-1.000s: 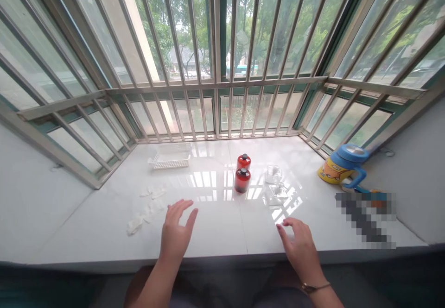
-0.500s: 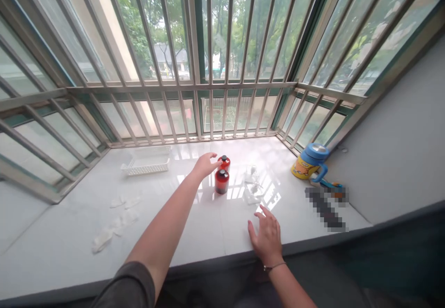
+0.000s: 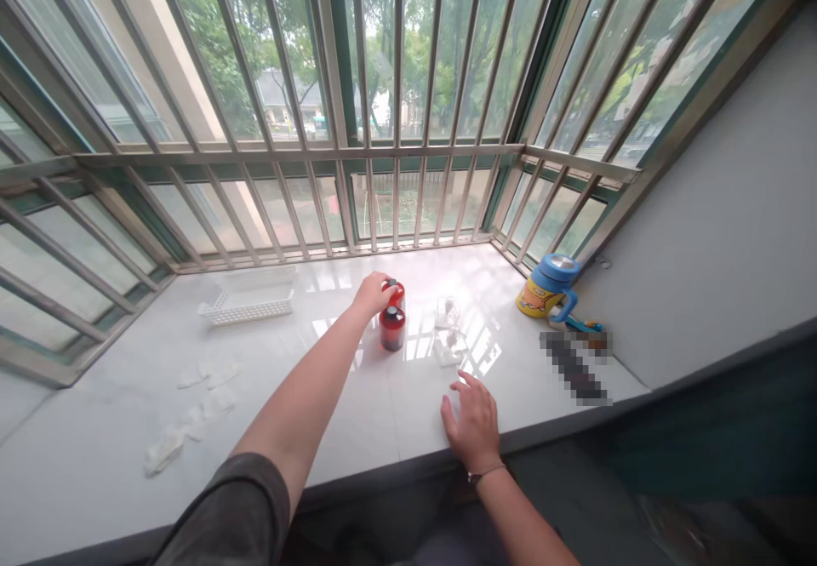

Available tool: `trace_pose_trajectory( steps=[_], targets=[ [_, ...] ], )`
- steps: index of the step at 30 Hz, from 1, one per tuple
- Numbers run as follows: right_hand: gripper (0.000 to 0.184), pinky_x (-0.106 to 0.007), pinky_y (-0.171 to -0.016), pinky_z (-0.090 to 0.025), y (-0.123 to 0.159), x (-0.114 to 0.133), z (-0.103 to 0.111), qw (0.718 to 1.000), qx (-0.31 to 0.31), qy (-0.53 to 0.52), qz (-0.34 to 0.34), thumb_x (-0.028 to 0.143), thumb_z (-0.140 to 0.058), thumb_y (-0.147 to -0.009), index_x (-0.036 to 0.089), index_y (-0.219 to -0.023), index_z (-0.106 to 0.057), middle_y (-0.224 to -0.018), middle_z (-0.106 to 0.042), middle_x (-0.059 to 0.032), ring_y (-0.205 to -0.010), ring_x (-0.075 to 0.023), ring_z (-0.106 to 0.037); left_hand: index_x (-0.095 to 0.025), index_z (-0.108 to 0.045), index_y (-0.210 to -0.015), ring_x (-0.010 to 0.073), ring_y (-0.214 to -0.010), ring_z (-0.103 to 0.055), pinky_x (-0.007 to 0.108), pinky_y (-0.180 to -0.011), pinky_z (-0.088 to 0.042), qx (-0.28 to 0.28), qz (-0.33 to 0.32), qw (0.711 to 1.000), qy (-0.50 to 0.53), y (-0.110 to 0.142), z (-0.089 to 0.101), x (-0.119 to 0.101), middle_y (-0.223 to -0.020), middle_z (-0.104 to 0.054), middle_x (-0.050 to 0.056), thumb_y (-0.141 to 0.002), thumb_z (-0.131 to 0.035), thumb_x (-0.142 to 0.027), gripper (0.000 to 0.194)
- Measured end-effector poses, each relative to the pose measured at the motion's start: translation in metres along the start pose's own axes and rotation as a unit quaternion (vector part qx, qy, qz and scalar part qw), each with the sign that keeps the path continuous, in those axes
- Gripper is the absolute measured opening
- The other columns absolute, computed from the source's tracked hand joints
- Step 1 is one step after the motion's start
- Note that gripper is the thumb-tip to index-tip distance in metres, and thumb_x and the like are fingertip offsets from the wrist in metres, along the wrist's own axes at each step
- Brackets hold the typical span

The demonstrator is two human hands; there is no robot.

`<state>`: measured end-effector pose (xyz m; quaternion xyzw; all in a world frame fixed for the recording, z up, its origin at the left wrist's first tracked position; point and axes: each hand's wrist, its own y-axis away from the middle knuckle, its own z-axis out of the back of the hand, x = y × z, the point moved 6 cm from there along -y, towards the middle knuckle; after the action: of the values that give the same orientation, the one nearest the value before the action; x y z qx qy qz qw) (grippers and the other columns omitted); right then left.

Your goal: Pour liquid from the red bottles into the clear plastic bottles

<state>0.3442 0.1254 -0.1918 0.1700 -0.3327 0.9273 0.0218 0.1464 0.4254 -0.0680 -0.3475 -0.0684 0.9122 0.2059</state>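
Note:
Two red-brown bottles with black caps stand close together on the white sill, one behind the other. My left hand (image 3: 373, 294) is closed at the neck and cap of the rear bottle (image 3: 398, 295), fingers over the top and thumb on the near side. Just in front of it, the front bottle (image 3: 392, 332) stands upright and untouched. My right hand (image 3: 473, 420) is open above the sill's front edge, fingers spread and slightly bent, holding nothing. Beyond its fingertips lie small clear and white items (image 3: 450, 346), too washed out by glare to name.
A white perforated basket (image 3: 252, 309) sits at the back left. White gloves (image 3: 191, 428) appear to lie in the left foreground. On the right are a blue and yellow mug (image 3: 547, 287) and a blurred-out dark object (image 3: 574, 368). Metal bars (image 3: 396, 200) line the windows.
My left hand has closed the small gap to the rear bottle and taken hold at its cap. My right hand remains open near the front edge. The whole view has shifted slightly.

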Motion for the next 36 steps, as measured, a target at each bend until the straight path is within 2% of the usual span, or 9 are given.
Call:
trace_pose_trajectory(
  steps=[4,8,11,14,18,21,26,31,36],
  targets=[
    [0.019,-0.049,-0.108,-0.045,-0.001,0.001,0.001,1.0,0.007,-0.006,-0.005,0.033,-0.057,-0.1,0.023,-0.116,-0.06,-0.139,-0.066,-0.0139,-0.13,-0.0324,-0.058,-0.016,-0.07,-0.101,0.028,-0.117,-0.06,0.043,-0.111,-0.047,-0.044,-0.01,0.999,-0.001,0.012,0.013,0.006,-0.122,-0.066,0.014,-0.096,-0.066,-0.033,0.018],
    [0.018,-0.049,-0.107,-0.045,0.0,0.0,0.001,1.0,0.004,-0.007,-0.009,0.032,-0.056,-0.1,0.023,-0.116,-0.061,-0.137,-0.066,-0.0138,-0.129,-0.0332,-0.059,-0.018,-0.068,-0.105,0.0295,-0.125,-0.058,0.047,-0.117,-0.045,-0.104,-0.003,0.995,-0.002,0.045,0.05,0.019,-0.13,-0.063,0.014,-0.097,-0.061,-0.034,0.018],
    [0.019,-0.05,-0.107,-0.045,0.001,-0.001,0.001,1.0,0.003,-0.007,-0.01,0.032,-0.056,-0.1,0.024,-0.116,-0.061,-0.137,-0.067,-0.0136,-0.129,-0.0336,-0.059,-0.02,-0.066,-0.107,0.0312,-0.13,-0.057,0.05,-0.121,-0.042,-0.145,0.004,0.989,-0.006,0.086,0.083,0.032,-0.134,-0.061,0.015,-0.097,-0.06,-0.037,0.02],
    [0.021,-0.05,-0.108,-0.044,0.001,-0.002,0.0,1.0,0.007,-0.009,-0.013,0.032,-0.056,-0.1,0.023,-0.117,-0.061,-0.139,-0.066,-0.0139,-0.131,-0.0334,-0.058,-0.021,-0.065,-0.107,0.0301,-0.121,-0.062,0.048,-0.113,-0.051,-0.165,0.03,0.986,-0.004,0.135,0.109,0.051,-0.132,-0.062,0.013,-0.097,-0.059,-0.042,0.024],
    [0.021,-0.051,-0.11,-0.044,0.001,-0.002,0.002,1.0,0.006,-0.002,-0.01,0.033,-0.056,-0.1,0.023,-0.119,-0.061,-0.138,-0.066,-0.0133,-0.131,-0.0333,-0.057,-0.024,-0.066,-0.102,0.0301,-0.114,-0.065,0.047,-0.103,-0.056,-0.15,0.076,0.985,-0.042,0.2,0.131,0.076,-0.122,-0.066,0.01,-0.096,-0.059,-0.05,0.026],
    [0.024,-0.052,-0.111,-0.044,0.001,0.007,0.002,0.999,0.018,-0.007,0.028,0.031,-0.056,-0.101,0.023,-0.123,-0.062,-0.138,-0.066,-0.013,-0.131,-0.0328,-0.058,-0.025,-0.067,-0.103,0.0305,-0.115,-0.065,0.046,-0.1,-0.059,-0.153,0.103,0.982,-0.049,0.239,0.145,0.084,-0.123,-0.066,0.01,-0.095,-0.06,-0.051,0.029],
    [0.045,-0.053,-0.116,-0.045,-0.017,0.057,-0.006,0.989,0.077,-0.043,0.116,0.026,-0.055,-0.103,0.024,-0.147,-0.054,-0.155,-0.055,-0.015,-0.143,-0.0332,-0.051,-0.025,-0.069,-0.104,0.0304,-0.114,-0.067,0.047,-0.101,-0.059,-0.143,0.136,0.98,-0.03,0.273,0.149,0.081,-0.122,-0.067,0.009,-0.095,-0.062,-0.051,0.029],
    [0.064,-0.06,-0.121,-0.04,-0.07,0.111,-0.022,0.983,0.105,-0.028,0.147,0.022,-0.06,-0.099,0.033,-0.161,-0.046,-0.177,-0.024,-0.0091,-0.158,-0.0406,-0.033,-0.025,-0.066,-0.115,0.0304,-0.119,-0.067,0.047,-0.102,-0.059,-0.159,0.168,0.973,0.015,0.283,0.138,0.083,-0.127,-0.068,0.01,-0.097,-0.058,-0.051,0.033],
    [0.064,-0.054,-0.108,-0.052,-0.119,0.126,-0.049,0.983,0.131,-0.02,0.13,0.015,-0.062,-0.094,0.029,-0.156,-0.054,-0.178,-0.019,-0.0118,-0.134,-0.0378,-0.055,-0.027,-0.059,-0.124,0.0305,-0.113,-0.072,0.051,-0.103,-0.058,-0.13,0.222,0.964,0.067,0.286,0.123,0.078,-0.128,-0.072,0.009,-0.092,-0.066,-0.056,0.044]
  ],
)
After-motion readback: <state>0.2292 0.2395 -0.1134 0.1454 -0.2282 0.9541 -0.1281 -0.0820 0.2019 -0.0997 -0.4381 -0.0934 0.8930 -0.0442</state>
